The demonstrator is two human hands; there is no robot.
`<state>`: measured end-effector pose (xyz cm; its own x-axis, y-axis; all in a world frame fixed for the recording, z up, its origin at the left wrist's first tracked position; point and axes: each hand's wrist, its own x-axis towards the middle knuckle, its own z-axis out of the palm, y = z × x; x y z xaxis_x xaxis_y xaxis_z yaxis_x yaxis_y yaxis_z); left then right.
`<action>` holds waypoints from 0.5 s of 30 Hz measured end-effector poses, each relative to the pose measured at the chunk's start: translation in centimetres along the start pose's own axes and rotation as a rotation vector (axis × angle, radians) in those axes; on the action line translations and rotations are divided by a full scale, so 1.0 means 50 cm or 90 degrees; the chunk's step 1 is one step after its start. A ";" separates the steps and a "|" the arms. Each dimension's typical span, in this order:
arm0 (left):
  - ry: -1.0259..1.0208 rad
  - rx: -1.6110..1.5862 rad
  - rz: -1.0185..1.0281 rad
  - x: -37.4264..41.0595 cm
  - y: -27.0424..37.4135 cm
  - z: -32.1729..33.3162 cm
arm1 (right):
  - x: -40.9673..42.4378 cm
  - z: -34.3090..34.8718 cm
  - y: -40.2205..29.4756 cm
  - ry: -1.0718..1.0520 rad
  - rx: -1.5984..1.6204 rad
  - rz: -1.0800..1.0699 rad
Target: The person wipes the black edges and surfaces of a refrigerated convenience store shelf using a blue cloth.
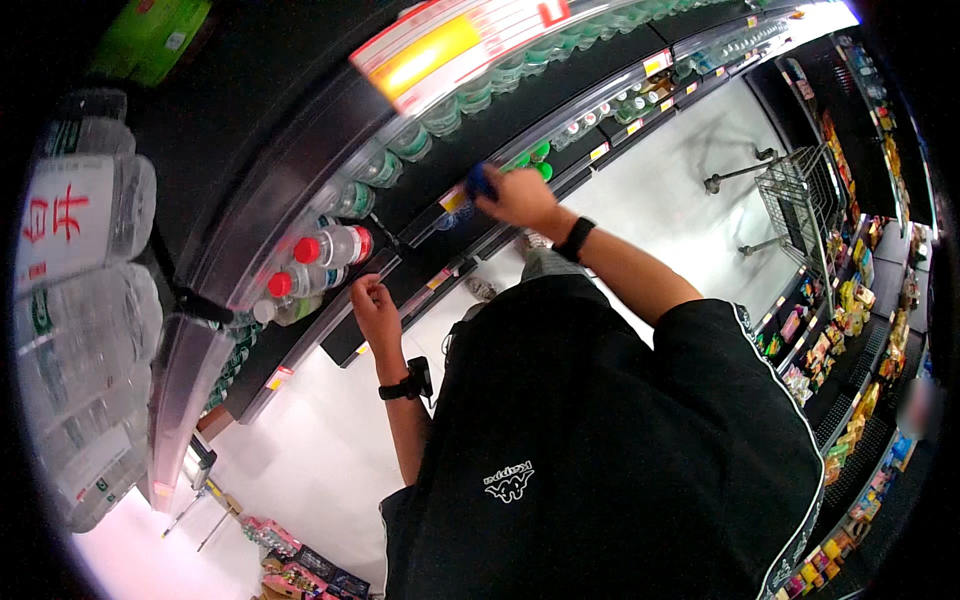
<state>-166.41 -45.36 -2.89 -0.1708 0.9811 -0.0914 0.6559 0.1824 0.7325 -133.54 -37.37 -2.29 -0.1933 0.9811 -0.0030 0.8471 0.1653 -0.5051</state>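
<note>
My right hand [523, 196] is closed around a dark blue object [478, 182], blurred and partly covered by the fingers, at the front of a lower shelf. Green bottle caps [541, 157] show just beyond that hand. My left hand [375, 306] is by the shelf edge with loosely bent fingers and nothing visible in it. Close to it are a clear plastic bottle with a red cap [341, 246], a second red-capped bottle [304, 280] and a pale-capped bottle [289, 309], all tilted in this view.
Rows of clear water bottles [457, 97] fill the black shelving. Shrink-wrapped large bottles [90, 352] stand at the left, bearing a sign with writing. A price-label strip [442, 49] juts out above. A metal shopping cart [799, 199] stands in the aisle. Shelves of packaged goods [855, 300] line the right.
</note>
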 end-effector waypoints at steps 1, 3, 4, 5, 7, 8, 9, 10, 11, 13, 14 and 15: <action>0.008 0.011 -0.004 0.000 -0.002 0.006 | 0.001 -0.023 0.046 0.025 0.018 0.008; 0.066 0.027 0.042 0.002 0.002 0.017 | 0.009 -0.074 0.122 0.049 -0.021 0.041; 0.077 0.030 0.038 -0.001 -0.001 0.019 | 0.013 -0.098 0.156 0.058 -0.034 0.079; 0.088 0.032 0.034 -0.001 -0.004 0.022 | 0.019 -0.122 0.191 0.066 -0.048 0.117; 0.103 0.049 0.020 0.002 -0.001 0.030 | 0.026 -0.154 0.275 0.152 -0.082 0.158; 0.106 0.054 0.018 0.004 0.006 0.035 | 0.025 -0.172 0.322 0.162 -0.083 0.176; 0.114 0.061 0.015 0.007 0.012 0.037 | 0.030 -0.194 0.356 0.171 -0.081 0.189; 0.119 0.046 -0.026 0.008 0.011 0.039 | 0.035 -0.215 0.385 0.186 -0.081 0.202; 0.121 0.059 -0.011 0.009 0.010 0.039 | 0.040 -0.235 0.413 0.200 -0.081 0.214; 0.124 0.085 0.019 0.010 -0.016 0.040 | 0.052 -0.266 0.472 0.248 -0.086 0.252; 0.120 0.097 -0.003 0.010 -0.026 0.040 | 0.057 -0.280 0.510 0.256 -0.099 0.280; 0.122 0.097 -0.013 0.010 -0.023 0.045 | 0.065 -0.295 0.542 0.265 -0.113 0.306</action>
<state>-165.59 -44.91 -5.29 -0.3116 0.9495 0.0358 0.7523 0.2236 0.6198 -103.90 -28.25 -3.24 0.4039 0.9007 0.1597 0.8670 -0.3212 -0.3810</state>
